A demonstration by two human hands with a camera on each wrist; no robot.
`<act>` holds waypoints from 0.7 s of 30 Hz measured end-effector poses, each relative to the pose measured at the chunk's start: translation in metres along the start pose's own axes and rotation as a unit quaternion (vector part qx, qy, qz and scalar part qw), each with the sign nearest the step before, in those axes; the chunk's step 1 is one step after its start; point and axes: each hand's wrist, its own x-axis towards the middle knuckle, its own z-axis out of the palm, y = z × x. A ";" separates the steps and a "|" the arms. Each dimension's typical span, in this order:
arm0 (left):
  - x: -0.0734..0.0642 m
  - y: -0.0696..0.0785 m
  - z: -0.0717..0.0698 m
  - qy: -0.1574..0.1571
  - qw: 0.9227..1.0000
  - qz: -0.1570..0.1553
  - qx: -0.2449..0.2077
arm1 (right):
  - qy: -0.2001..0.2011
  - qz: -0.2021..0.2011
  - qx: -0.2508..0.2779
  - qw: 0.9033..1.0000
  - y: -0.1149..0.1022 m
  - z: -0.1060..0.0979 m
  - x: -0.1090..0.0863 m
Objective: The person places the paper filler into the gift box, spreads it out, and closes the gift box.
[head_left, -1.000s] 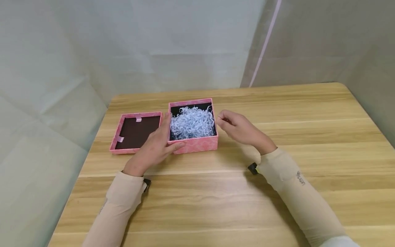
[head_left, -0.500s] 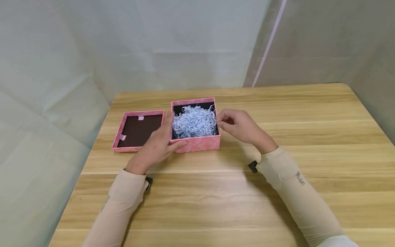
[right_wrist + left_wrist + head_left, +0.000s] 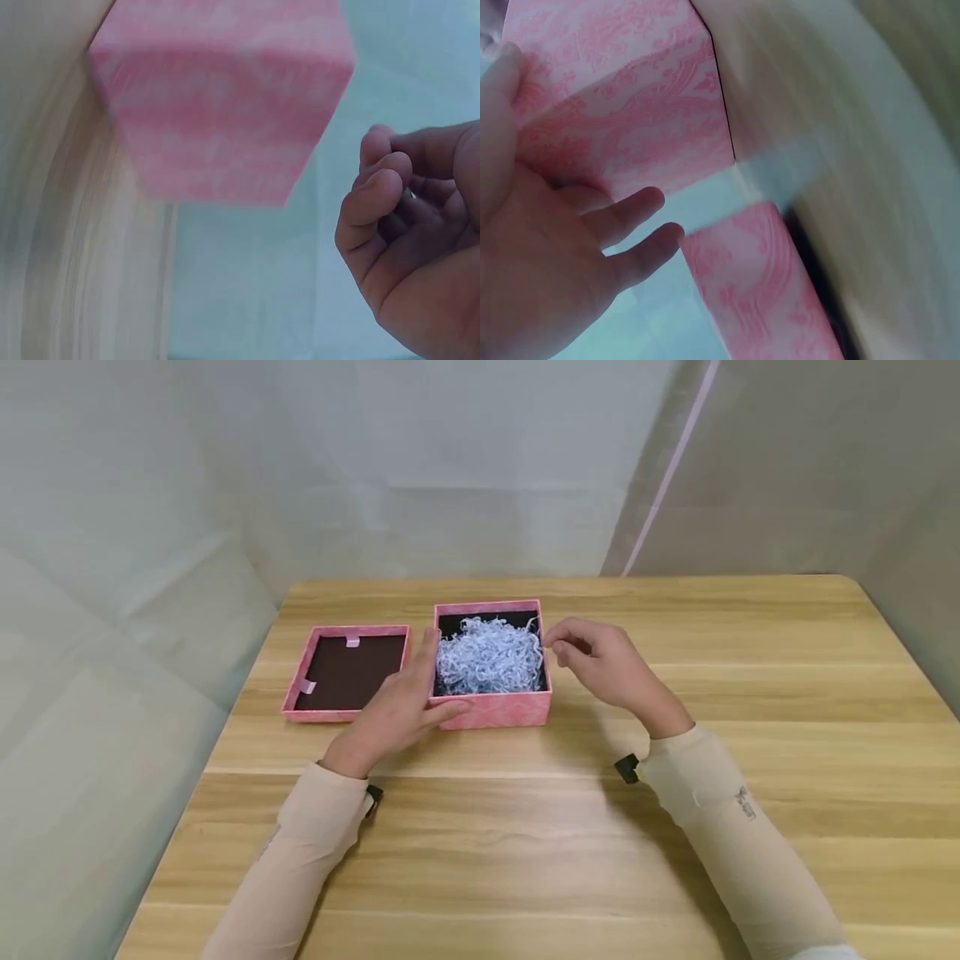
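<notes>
A square pink patterned box (image 3: 495, 710) stands uncovered on the table, filled with pale blue paper shreds (image 3: 487, 656). My left hand (image 3: 397, 714) rests at its near left corner, fingers along the left side and thumb on the front face. In the left wrist view, two fingers of that hand (image 3: 562, 247) stick out loosely below the box. My right hand (image 3: 600, 660) hovers just off the right rim, its fingers curled toward the thumb. A tiny bright spot shows inside that curl in the right wrist view; I cannot tell what it is.
The pink box lid (image 3: 348, 672) lies upside down left of the box, dark inside with two small ribbon tabs. Both rest on a wood-grain table (image 3: 480, 843). A pale curtain (image 3: 465, 468) hangs behind.
My right hand's fingertips reached the right rim near the shreds half a second ago and now stand slightly off it. The left hand keeps its place; the view has shifted a little.
</notes>
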 end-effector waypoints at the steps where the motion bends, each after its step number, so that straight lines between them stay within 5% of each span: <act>1: 0.002 0.002 0.002 0.004 1.000 0.003 0.003 | 0.003 0.002 0.014 1.000 -0.002 0.000 -0.001; 6: 0.010 0.010 0.009 0.010 1.000 0.003 0.000 | 0.015 0.005 0.087 0.996 -0.019 0.010 -0.008; 10: 0.009 0.003 -0.010 -0.027 0.999 -0.021 -0.014 | 0.001 -0.008 0.121 0.993 -0.032 0.026 -0.010; 13: 0.001 -0.014 -0.038 -0.037 0.997 -0.067 -0.024 | -0.053 -0.021 0.139 0.989 -0.041 0.045 -0.006; 16: -0.009 -0.040 -0.063 -0.005 0.993 -0.118 -0.016 | -0.133 -0.011 0.187 0.973 -0.050 0.071 0.000; 20: -0.018 -0.078 -0.077 0.033 0.981 -0.192 0.004 | -0.184 0.049 0.243 0.951 -0.060 0.116 0.012; 21: -0.019 -0.086 -0.077 0.038 0.977 -0.209 0.007 | -0.178 0.067 0.240 0.952 -0.061 0.126 0.016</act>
